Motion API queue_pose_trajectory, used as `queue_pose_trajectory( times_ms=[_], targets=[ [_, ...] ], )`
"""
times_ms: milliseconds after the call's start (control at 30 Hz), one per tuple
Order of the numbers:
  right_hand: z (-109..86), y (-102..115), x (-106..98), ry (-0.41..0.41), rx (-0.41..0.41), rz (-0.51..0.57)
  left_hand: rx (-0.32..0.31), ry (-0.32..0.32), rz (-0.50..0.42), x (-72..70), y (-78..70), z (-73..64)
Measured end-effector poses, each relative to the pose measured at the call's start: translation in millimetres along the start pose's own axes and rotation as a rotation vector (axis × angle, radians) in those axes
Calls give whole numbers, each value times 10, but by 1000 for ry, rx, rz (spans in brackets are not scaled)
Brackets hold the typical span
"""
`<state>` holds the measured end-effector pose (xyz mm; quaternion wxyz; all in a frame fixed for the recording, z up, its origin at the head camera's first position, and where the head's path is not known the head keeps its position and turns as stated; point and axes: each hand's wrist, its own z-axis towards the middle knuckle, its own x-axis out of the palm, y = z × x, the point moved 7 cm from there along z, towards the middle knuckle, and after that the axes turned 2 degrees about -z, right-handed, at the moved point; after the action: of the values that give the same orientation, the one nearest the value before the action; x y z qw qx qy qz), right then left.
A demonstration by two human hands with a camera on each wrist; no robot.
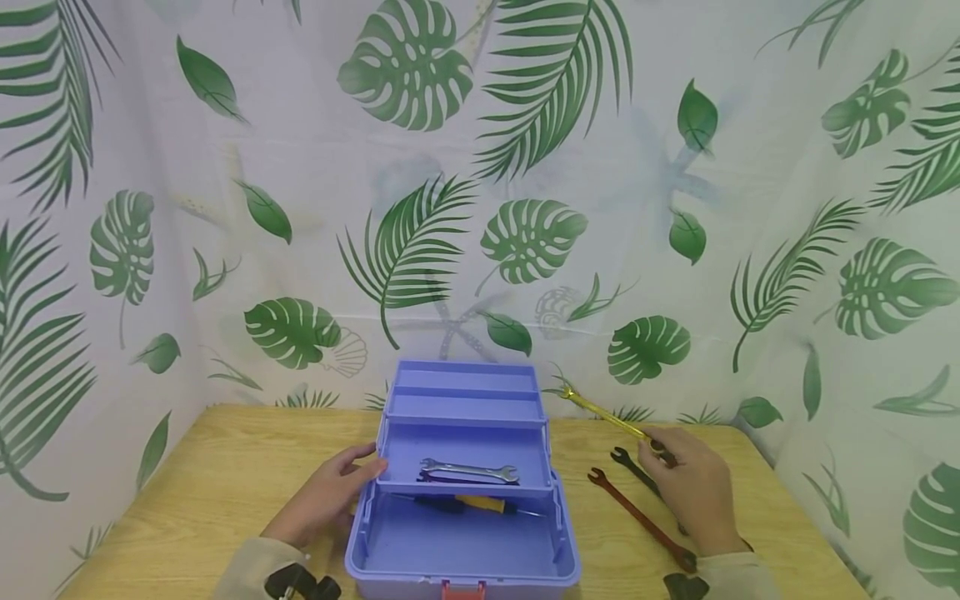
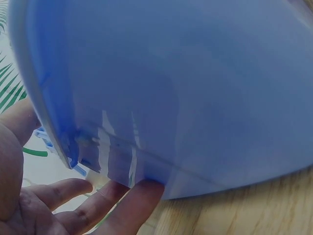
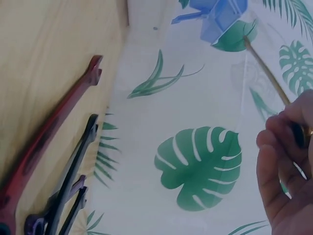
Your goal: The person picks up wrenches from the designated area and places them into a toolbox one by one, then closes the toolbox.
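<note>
My right hand [image 1: 693, 483] holds a gold combination wrench [image 1: 603, 411] near its ring end, above the table. The wrench's open end points up and left, toward the toolbox. My left hand [image 1: 330, 492] rests at the left side of an open blue toolbox [image 1: 457, 543], its thumb at the tray edge. In the left wrist view, fingertips [image 2: 149, 188] touch the box's outer wall. A silver wrench [image 1: 468, 471] lies in the lower tray, with a darker wrench partly hidden behind it. In the box's base lies a screwdriver [image 1: 480, 502] with a yellow and black handle.
Right of the toolbox, a red wrench [image 1: 633, 510] and a black wrench [image 1: 637, 473] lie on the wooden table [image 1: 225, 467]. The right wrist view shows a purplish wrench [image 3: 36, 223] beside them. A leaf-print cloth [image 1: 555, 242] hangs behind and at both sides.
</note>
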<state>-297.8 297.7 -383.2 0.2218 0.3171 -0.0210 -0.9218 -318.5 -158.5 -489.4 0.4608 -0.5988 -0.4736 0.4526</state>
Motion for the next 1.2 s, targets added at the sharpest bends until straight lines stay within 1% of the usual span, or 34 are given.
queue_pose_trajectory(
  times_ms=[100, 267, 400, 567, 633, 700, 800, 933, 1000, 1200],
  targets=[
    [17, 77, -1, 16, -43, 42, 3, 0, 7, 1, -5, 3],
    [24, 238, 6, 65, -142, 140, -5, -5, 11, 1, 3, 14],
    [10, 317, 23, 94, -186, 220, -3, -4, 4, 3, 8, 13],
    [5, 373, 58, 112, -216, 306, -11, -13, 15, 3, 0, 11],
    [-4, 378, 90, 135, -217, 341, -11, -12, 13, 2, 3, 15],
    [-16, 376, 122, 161, -213, 353, -6, -9, 8, 2, 10, 19],
    [-23, 392, 141, 186, -210, 340, -2, -4, -1, 7, 13, 14],
    [-8, 464, 111, 166, -225, 326, -2, 5, -11, 14, 4, 12],
    [-3, 507, 103, 158, -238, 349, -4, 2, -7, 13, -2, 14],
    [-17, 618, 147, 192, -262, 436, -11, -9, -2, 3, 2, 16]
  ],
)
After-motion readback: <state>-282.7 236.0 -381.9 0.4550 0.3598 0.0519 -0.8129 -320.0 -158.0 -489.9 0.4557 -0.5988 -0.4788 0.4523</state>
